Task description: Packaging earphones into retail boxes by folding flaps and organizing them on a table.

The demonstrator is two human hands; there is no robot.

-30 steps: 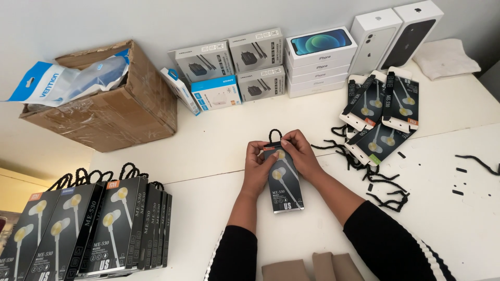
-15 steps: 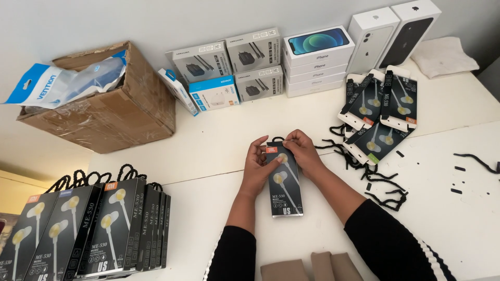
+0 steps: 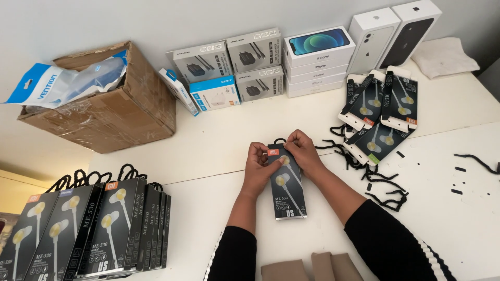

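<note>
Seen from above, a white table (image 3: pixel 219 140) carries stock from edge to edge. At far left, a torn brown cardboard box (image 3: pixel 125 112) holds a blue-and-white plastic pouch (image 3: pixel 57 83). Below it, a row of upright black earphone boxes (image 3: pixel 104 229) stands packed together at the near edge, black cord loops rising from their tops; about nine can be made out, though the row runs out of view. Against the wall sit four grey and blue charger boxes (image 3: pixel 234 67), with a fifth slim blue-and-white box (image 3: pixel 177 91) leaning beside them. Centre frame, the left hand (image 3: pixel 259 169) and right hand (image 3: pixel 303 152) pinch the top of one black earphone box (image 3: pixel 286 190), which lies flat on the table between the forearms; the fingers of both hands are closed on its upper edge, where a black cord loop (image 3: pixel 279 140) shows. The box is tall and narrow, with an orange tag at the top corner, pale gold earbuds pictured on its front and white lettering at the foot. Right of the chargers is a stack of four white phone boxes (image 3: pixel 319 60), then two more phone boxes (image 3: pixel 396 34) standing upright. Below these, about four earphone packs (image 3: pixel 383 112) lie fanned amid loose black cords (image 3: pixel 380 179). A folded white cloth (image 3: pixel 445 56) rests at far right.
</note>
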